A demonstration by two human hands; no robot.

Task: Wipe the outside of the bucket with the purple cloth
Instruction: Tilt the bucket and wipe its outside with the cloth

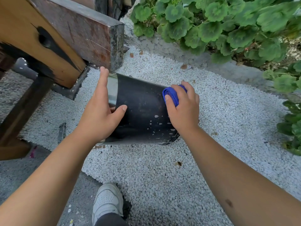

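Observation:
A black bucket (140, 108) lies on its side on white gravel, its mouth toward the left and its base toward the right. White specks dot its lower right wall. My left hand (99, 110) rests on the rim end with straight fingers, thumb lying on the black wall. My right hand (184, 108) grips a folded purple cloth (171, 95) and presses it against the bucket's upper right side near the base.
A wooden beam and a rusty metal post (91, 35) stand close behind the bucket at the left. Green leafy plants (228, 25) fill the back right. My white shoe (107, 201) stands on the gravel (162, 176) below.

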